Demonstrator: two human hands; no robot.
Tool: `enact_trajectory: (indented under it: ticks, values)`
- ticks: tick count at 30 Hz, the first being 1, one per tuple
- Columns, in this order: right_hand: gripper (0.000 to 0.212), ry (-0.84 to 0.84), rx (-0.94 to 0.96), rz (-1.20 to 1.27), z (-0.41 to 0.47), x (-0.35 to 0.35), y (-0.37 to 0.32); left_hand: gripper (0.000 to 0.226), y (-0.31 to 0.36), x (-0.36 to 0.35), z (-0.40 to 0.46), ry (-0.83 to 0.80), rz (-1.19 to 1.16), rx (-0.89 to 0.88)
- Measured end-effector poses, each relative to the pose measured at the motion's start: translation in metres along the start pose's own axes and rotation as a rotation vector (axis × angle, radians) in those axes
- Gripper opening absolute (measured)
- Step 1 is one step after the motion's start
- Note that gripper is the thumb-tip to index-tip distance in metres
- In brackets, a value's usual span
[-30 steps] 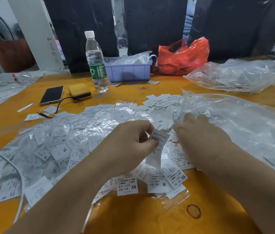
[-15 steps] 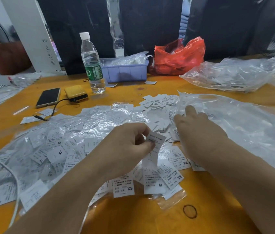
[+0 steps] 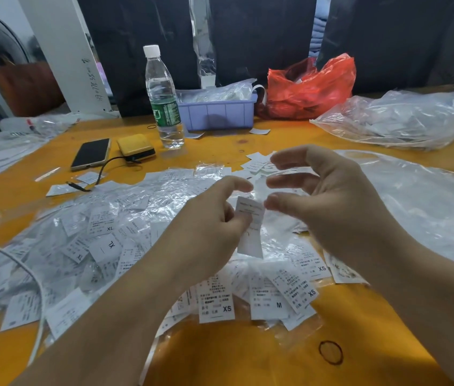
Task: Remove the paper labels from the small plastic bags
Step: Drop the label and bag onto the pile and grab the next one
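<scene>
Left hand [image 3: 214, 218] pinches a small white paper label in its clear plastic bag [image 3: 250, 227] above the heap of bagged labels [image 3: 114, 235]; right hand [image 3: 329, 201] hovers beside it, fingers spread, holding nothing.

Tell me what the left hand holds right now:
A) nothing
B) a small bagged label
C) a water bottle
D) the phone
B: the left hand pinches a small bagged label above the pile, while the bottle and phone stand untouched farther back on the table.
</scene>
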State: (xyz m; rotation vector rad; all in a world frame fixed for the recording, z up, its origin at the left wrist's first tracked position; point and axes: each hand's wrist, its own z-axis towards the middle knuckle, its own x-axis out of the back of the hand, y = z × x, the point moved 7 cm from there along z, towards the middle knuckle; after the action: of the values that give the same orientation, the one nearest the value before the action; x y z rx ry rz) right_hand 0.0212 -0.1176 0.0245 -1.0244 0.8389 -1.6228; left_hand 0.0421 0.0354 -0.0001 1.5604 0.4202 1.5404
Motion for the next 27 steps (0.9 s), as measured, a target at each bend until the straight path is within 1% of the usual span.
enact_trajectory:
  ticks: [2,5,8,11,13,15,17,18,20,22,24,26,27]
  values:
    - [0.043,0.028,-0.058,0.107,0.003,0.004,0.006,0.021,-0.001,0.002,0.000,0.024,0.036,0.011]
    - [0.040,0.039,-0.115,0.254,0.004,0.005,0.011,0.025,-0.002,0.004,0.000,0.037,0.039,0.048]
    - [0.041,0.018,-0.158,0.352,0.003,0.002,0.014,0.026,0.001,0.003,0.001,0.004,-0.088,0.041]
    - [0.044,0.011,-0.187,0.438,0.002,-0.001,0.014,0.042,0.005,-0.005,0.002,-0.089,-0.241,0.023]
    - [0.042,0.011,-0.186,0.471,0.002,-0.002,0.014,0.046,0.006,-0.007,0.002,-0.119,-0.291,0.017]
    - [0.040,0.024,-0.175,0.474,0.002,-0.002,0.013,0.036,0.007,-0.008,0.001,-0.141,-0.249,0.001]
    - [0.043,0.042,-0.174,0.452,0.002,0.000,0.013,0.018,0.008,-0.009,0.000,-0.164,-0.222,-0.012]
    - [0.044,0.050,-0.182,0.436,0.002,0.000,0.013,0.015,0.008,-0.009,0.000,-0.166,-0.226,-0.012]
    - [0.047,0.049,-0.218,0.424,0.003,0.000,0.016,0.017,0.006,-0.006,0.001,-0.144,-0.243,0.006]
    - [0.047,0.004,-0.282,0.489,0.003,-0.006,0.019,0.016,0.006,-0.001,0.002,-0.105,-0.277,0.025]
    - [0.055,-0.097,-0.363,0.521,0.001,-0.015,0.020,0.020,0.005,0.003,0.003,-0.072,-0.313,0.033]
    - [0.057,-0.229,-0.412,0.405,-0.003,-0.021,0.020,0.027,0.004,0.005,0.004,-0.062,-0.323,0.027]
    - [0.052,-0.289,-0.410,0.341,-0.004,-0.023,0.020,0.029,0.003,0.006,0.004,-0.061,-0.320,0.024]
